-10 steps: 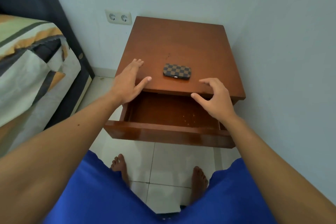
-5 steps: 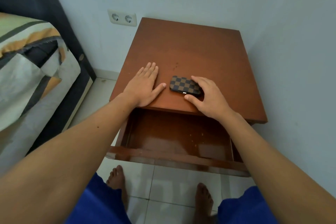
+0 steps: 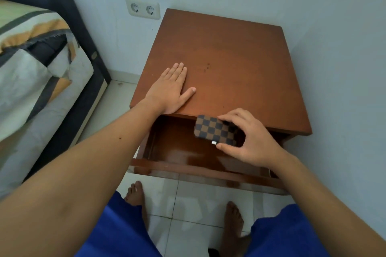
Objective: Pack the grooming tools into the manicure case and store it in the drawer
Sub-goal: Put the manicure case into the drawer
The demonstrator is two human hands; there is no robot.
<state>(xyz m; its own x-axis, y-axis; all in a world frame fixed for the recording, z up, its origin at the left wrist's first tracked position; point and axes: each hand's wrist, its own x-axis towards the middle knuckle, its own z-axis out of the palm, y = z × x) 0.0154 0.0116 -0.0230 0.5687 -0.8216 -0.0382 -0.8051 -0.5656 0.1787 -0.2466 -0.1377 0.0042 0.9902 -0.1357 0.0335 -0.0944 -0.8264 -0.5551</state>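
Observation:
The closed manicure case (image 3: 213, 129), brown and dark checkered with a small metal clasp, hangs over the open drawer (image 3: 183, 168) of the wooden nightstand (image 3: 229, 64). My right hand (image 3: 250, 137) is shut on it, fingers on its far edge and thumb on its near edge. The case is off the tabletop, at the drawer's back right. Nothing lies on the visible part of the drawer's glossy floor. My left hand (image 3: 171, 89) lies flat, palm down, on the tabletop's front left corner. No loose grooming tools are visible.
The nightstand stands in a corner with walls behind and to the right. A double wall socket (image 3: 143, 8) is at the back left. A bed (image 3: 37, 69) with a patterned cover runs along the left. My bare feet (image 3: 135, 196) stand on white tiles below the drawer front.
My right hand has lifted the case off the tabletop and brought it toward me over the open drawer. The left hand stays flat on the top.

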